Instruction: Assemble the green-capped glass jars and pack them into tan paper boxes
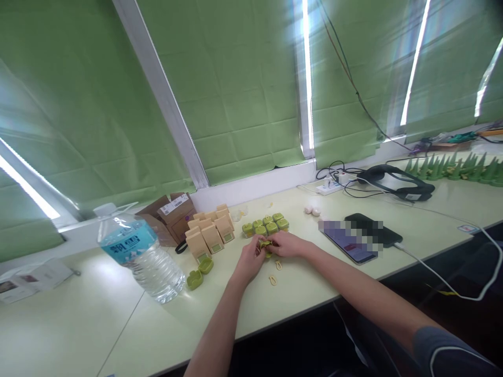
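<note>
Both my hands meet over the pale table (78,324), fingers closed together on one small green case (265,244). My left hand (251,259) grips it from the left and my right hand (286,243) from the right. Just behind them sits a cluster of several more green cases (266,224). Two small yellow loops (275,273) lie on the table right in front of my hands. An open green case (199,273) lies further left.
Several tan cartons (209,231) and brown cardboard boxes (171,215) stand at the back left. A big water bottle (139,250) lies on its side at left. A phone (359,236), cables, a power strip (332,186) and black headset (396,180) lie to the right.
</note>
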`<state>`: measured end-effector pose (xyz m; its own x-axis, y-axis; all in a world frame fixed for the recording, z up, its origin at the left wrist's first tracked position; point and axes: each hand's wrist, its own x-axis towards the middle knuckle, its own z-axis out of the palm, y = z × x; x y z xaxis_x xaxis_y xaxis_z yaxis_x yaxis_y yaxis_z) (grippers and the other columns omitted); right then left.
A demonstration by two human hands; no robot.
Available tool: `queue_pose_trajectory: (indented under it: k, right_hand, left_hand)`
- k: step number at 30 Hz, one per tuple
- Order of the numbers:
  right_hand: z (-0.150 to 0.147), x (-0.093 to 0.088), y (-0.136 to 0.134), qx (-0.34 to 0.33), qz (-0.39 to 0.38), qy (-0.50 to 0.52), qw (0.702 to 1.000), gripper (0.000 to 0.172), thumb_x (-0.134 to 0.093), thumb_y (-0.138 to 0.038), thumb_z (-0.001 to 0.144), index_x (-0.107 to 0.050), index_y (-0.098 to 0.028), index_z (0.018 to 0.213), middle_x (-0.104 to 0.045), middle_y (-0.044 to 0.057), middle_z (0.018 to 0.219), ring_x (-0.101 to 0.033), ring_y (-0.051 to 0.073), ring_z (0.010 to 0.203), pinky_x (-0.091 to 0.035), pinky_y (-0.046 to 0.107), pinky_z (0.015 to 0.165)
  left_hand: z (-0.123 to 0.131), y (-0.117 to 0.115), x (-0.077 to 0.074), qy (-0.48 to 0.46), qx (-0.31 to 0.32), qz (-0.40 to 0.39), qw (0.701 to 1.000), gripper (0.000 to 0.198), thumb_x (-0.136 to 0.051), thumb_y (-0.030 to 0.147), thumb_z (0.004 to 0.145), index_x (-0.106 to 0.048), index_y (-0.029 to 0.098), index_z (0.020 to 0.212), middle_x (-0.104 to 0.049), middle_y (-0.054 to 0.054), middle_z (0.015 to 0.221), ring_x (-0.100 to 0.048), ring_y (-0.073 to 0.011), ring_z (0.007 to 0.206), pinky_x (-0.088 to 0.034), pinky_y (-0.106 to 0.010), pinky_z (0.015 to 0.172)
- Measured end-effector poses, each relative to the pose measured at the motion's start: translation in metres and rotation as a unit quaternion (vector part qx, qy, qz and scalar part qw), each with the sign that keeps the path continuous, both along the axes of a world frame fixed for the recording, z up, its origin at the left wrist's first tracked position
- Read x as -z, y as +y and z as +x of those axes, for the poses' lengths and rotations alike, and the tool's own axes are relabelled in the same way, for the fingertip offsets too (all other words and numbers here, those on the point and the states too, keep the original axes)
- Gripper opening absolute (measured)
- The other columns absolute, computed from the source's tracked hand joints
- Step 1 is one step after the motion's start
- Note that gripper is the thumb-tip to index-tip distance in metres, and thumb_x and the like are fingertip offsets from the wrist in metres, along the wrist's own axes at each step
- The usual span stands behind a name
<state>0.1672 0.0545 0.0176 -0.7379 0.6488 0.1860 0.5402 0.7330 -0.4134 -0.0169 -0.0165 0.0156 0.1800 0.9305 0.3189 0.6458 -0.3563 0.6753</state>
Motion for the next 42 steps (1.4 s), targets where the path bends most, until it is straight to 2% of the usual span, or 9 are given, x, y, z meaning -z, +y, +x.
queue_pose_trajectory:
  k: [17,24,33,42]
  right_hand:
    - [0.001,-0.011,-0.008,0.021,-0.022,0.000,1.000,0.024,-0.054,-0.031,0.093,-0.075,-0.018,0.094,-0.071,0.005,0.078,-0.056,0.016,0.066,-0.030,0.025,0.057]
    - [0.001,-0.010,-0.007,0.023,-0.016,0.004,1.000,0.022,-0.056,-0.029,0.092,-0.075,-0.019,0.092,-0.071,0.004,0.080,-0.057,0.017,0.068,-0.030,0.025,0.058]
    - [0.000,-0.006,-0.005,0.033,-0.013,0.003,0.999,0.021,-0.054,-0.030,0.091,-0.072,-0.019,0.090,-0.070,0.004,0.079,-0.056,0.017,0.068,-0.030,0.025,0.058]
    - [0.000,-0.010,-0.010,0.025,-0.018,0.005,1.000,0.019,-0.055,-0.028,0.091,-0.072,-0.018,0.089,-0.068,0.002,0.075,-0.053,0.015,0.064,-0.029,0.025,0.057]
  left_hand:
    - [-0.002,0.000,0.003,0.000,0.004,0.004,1.000,0.019,-0.049,0.020,0.089,-0.056,0.022,0.106,-0.053,0.006,0.066,-0.046,-0.0124,0.060,-0.035,-0.023,0.058]
    - [-0.002,0.000,0.003,0.000,0.006,0.010,1.000,0.007,-0.050,0.022,0.089,-0.055,0.021,0.094,-0.054,0.005,0.068,-0.045,-0.0120,0.062,-0.035,-0.023,0.060]
    - [-0.003,0.003,0.008,-0.001,0.010,0.004,1.000,0.013,-0.048,0.027,0.094,-0.055,0.021,0.102,-0.062,0.002,0.077,-0.049,-0.0132,0.064,-0.037,-0.023,0.063]
    - [0.001,0.000,0.003,0.004,-0.005,0.003,1.000,0.002,-0.049,0.022,0.089,-0.051,0.022,0.091,-0.059,0.004,0.074,-0.044,-0.0116,0.061,-0.035,-0.022,0.061]
